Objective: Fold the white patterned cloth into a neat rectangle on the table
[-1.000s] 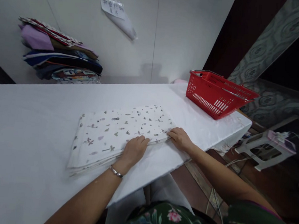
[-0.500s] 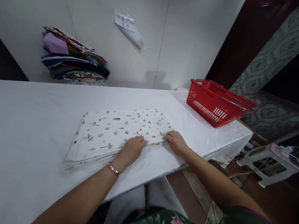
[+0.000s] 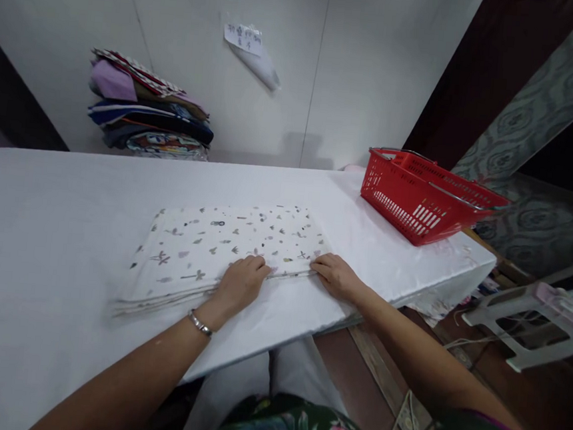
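A folded white cloth with small printed leaf and plant shapes lies flat on the white-covered table. Several layers show along its near edge. My left hand, with a silver bracelet at the wrist, is closed on the middle of that edge, its fingers curled over the top. At the near right corner, my right hand pinches the same cloth. Both thumbs are mostly hidden from view.
A red plastic basket with metal handles stands at the table's right end. Stacked folded fabrics sit at the back left against the wall. A paper note is stuck on the wall. A white stool stands right of the table.
My left hand has slid slightly left along the cloth's near edge, and the cloth has shifted a little left with it. My right hand keeps its grip at the corner. The view has turned slightly.
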### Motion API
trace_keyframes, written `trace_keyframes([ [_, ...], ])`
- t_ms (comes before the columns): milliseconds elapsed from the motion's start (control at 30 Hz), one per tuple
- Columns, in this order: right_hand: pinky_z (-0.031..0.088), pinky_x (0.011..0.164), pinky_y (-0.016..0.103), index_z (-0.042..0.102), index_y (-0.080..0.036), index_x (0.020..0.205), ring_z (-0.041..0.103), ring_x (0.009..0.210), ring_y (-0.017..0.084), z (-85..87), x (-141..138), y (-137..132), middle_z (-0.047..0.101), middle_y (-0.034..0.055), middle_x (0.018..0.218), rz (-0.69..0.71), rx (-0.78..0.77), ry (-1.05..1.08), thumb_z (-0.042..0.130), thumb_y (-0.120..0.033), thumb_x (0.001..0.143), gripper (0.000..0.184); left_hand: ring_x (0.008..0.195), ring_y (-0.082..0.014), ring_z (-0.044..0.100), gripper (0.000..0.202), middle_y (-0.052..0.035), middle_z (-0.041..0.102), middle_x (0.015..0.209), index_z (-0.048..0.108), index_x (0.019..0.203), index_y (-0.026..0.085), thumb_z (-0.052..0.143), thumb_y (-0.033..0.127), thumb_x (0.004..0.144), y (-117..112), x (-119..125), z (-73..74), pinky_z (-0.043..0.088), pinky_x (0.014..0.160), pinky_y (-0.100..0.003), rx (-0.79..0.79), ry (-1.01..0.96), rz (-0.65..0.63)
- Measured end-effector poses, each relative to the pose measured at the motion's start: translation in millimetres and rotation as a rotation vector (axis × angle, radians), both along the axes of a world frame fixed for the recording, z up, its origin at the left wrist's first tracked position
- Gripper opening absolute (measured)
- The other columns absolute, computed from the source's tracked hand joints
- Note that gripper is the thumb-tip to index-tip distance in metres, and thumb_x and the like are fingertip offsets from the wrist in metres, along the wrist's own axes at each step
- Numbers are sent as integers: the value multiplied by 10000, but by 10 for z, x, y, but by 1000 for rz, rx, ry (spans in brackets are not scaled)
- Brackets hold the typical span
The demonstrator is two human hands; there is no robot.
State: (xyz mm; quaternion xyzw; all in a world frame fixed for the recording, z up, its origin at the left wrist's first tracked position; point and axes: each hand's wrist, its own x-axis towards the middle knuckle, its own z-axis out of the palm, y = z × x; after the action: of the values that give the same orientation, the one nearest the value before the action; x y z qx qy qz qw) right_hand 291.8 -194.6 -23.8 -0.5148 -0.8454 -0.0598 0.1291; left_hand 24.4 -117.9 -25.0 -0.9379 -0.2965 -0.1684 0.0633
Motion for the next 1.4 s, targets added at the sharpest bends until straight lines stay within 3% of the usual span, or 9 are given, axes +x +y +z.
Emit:
trace_keyframes([
  [267,429,798,325,591,-139,1075,495,903,202,-30,-2,43,591,108,987,12,39,-107,407,-146,888,262,899,-209,501,178,-67,560,967,579,965,182,518,212,800,-69,-35,54,401,746,-345,-106,11,-17],
  [467,437,820,337,585,-145,1078,493,926,201,63,119,51,584,103,994,-14,151,-39,363,-112,880,299,933,-215,490,271,-77,560,995,556,1020,179,464,95,780,-91,7,71,389,765,-352,-79,51,4],
  [700,455,805,329,574,-157,1088,510,919,197,-17,201,-83,591,87,976,-4,135,-4,384,-87,853,310,892,-205,501,310,-70,575,953,561,977,169,416,7,756,-118,16,20,396,764,-349,-81,64,10],
  [833,459,802,338,543,-172,1138,510,915,199,-59,256,-180,588,87,996,-12,240,49,395,-77,841,345,890,-192,497,318,-59,570,965,546,982,179,420,-5,754,-143,-2,-35,402,769,-327,-101,17,-102],
  [933,468,786,324,550,-186,1130,521,890,190,-143,276,-251,596,78,980,-22,231,74,399,-45,804,386,855,-184,491,279,-46,563,936,538,952,188,418,4,779,-176,14,-74,402,748,-319,-131,48,-180],
  [1067,470,796,331,586,-176,1062,533,908,197,-215,244,-264,606,85,991,-60,183,55,395,-11,749,402,855,-191,478,232,-35,557,935,527,921,200,434,30,793,-229,28,-69,396,744,-334,-170,75,-141],
  [1200,479,793,374,596,-192,1068,553,930,225,-185,202,-232,614,100,1017,-100,132,17,397,-6,721,441,913,-190,474,328,-45,544,1014,517,995,214,424,-7,772,-295,15,-49,383,787,-343,-211,48,-65],
  [1400,487,772,407,609,-217,1063,573,933,244,-126,234,-250,625,112,1030,-137,138,-1,401,-65,780,382,955,-194,469,432,-44,535,1061,490,1082,222,398,-49,758,-307,12,-60,374,805,-345,-215,60,-21],
])
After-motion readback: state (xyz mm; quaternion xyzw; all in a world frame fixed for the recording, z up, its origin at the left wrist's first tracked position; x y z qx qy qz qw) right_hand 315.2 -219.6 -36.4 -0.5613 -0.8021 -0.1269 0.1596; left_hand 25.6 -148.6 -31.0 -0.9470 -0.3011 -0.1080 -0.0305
